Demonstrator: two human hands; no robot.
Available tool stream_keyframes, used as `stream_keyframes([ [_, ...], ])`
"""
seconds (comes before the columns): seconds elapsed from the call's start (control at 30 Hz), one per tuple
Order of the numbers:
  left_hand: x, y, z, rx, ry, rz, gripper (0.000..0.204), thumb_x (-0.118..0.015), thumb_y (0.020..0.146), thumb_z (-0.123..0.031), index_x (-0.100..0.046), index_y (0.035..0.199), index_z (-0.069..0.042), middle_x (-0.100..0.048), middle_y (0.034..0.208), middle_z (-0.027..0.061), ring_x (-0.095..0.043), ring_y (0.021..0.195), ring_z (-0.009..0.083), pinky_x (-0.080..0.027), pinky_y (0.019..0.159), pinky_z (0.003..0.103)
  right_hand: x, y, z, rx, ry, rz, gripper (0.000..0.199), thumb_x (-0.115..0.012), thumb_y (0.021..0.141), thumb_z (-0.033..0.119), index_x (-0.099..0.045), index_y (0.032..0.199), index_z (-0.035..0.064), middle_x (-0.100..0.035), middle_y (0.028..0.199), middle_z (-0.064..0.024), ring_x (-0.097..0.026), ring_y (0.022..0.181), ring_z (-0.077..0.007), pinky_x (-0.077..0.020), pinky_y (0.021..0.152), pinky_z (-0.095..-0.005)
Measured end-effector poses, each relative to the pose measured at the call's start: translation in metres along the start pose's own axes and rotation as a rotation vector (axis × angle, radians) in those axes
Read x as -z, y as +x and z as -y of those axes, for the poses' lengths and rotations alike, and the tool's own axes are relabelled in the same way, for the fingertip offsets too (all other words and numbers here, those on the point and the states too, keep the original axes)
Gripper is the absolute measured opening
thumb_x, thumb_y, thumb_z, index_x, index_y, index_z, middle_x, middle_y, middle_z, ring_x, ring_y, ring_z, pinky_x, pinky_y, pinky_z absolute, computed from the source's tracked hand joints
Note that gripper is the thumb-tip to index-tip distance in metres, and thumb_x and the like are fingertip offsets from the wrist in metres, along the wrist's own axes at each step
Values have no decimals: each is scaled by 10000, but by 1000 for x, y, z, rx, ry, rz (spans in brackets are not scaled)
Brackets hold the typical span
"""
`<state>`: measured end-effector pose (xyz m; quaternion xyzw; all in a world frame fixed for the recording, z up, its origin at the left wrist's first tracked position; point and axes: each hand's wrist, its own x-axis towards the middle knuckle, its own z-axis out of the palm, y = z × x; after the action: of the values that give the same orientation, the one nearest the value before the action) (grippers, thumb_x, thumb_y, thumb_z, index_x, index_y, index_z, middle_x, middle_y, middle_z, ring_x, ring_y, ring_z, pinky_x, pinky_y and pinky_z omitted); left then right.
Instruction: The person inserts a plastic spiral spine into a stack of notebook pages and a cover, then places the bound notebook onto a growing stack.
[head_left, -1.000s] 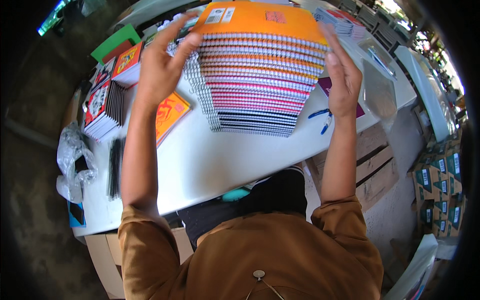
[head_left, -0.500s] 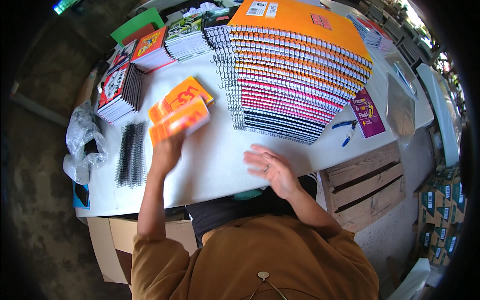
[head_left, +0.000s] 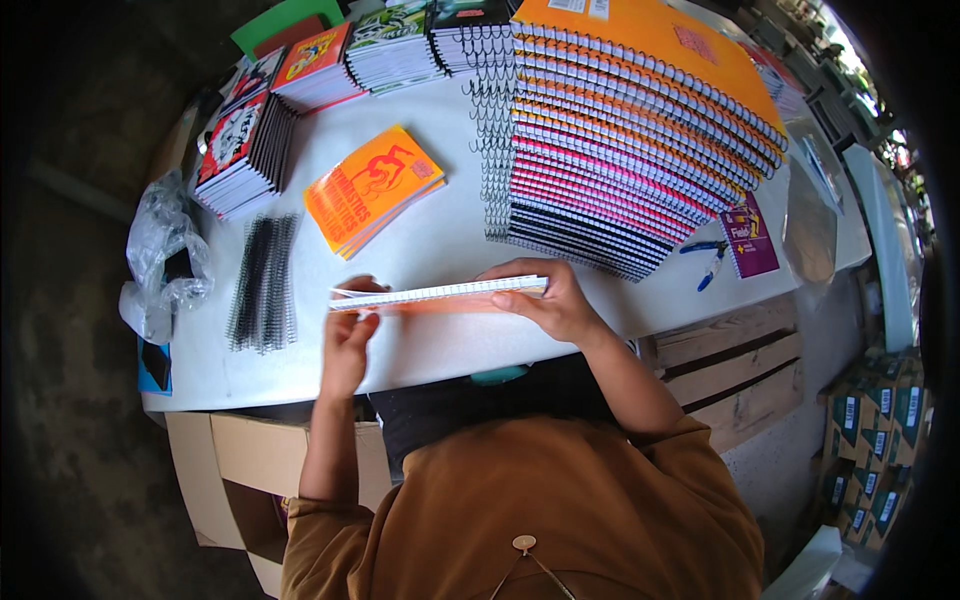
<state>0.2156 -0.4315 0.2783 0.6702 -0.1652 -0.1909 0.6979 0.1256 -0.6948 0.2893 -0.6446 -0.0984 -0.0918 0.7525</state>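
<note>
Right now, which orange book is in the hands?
The thin orange book held edge-up between left hand and right hand; others lie in the small pile and spiral-bound stack.

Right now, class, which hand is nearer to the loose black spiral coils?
Left. The left hand is just right of the loose black spiral coils, not touching them; the right hand is farther right, gripping the right end of the orange-covered booklet.
</note>
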Motion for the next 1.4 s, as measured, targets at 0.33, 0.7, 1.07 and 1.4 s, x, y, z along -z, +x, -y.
stream_keyframes([
  [0.33,-26,10,36,-167,59,-46,288,-558,814,52,-483,1079,-34,-594,1005,53,-565,908,119,-426,846,271,8,-8,-6,-62,-73,-136,203,-700,768,91,-605,911,-18,-638,848,-43,-573,780,-86,-477,725,-237],
  [0.7,73,62,20,-227,1241,-310,328,-630,748,-99,-546,1061,-58,-571,1024,173,-549,965,326,-440,779,421,10,-5,-11,-106,-214,4,311,-615,811,49,-633,1109,134,-650,811,3,-467,591,-25,-423,480,-170],
  [1.07,122,82,-33,148,1110,-803,345,-575,821,-304,-593,936,20,-605,889,167,-610,798,288,-472,663,397,16,-5,-8,49,-220,4,276,-576,820,-19,-610,1093,8,-649,1018,-64,-590,881,-86,-484,787,-227],
  [1.4,24,46,-53,-1,429,141,264,-465,932,-303,-530,864,-56,-476,728,-12,-366,649,78,-349,612,220,20,0,-14,48,-183,-133,254,-598,819,-2,-601,1069,-43,-641,1023,-109,-585,902,-107,-468,829,-245],
])
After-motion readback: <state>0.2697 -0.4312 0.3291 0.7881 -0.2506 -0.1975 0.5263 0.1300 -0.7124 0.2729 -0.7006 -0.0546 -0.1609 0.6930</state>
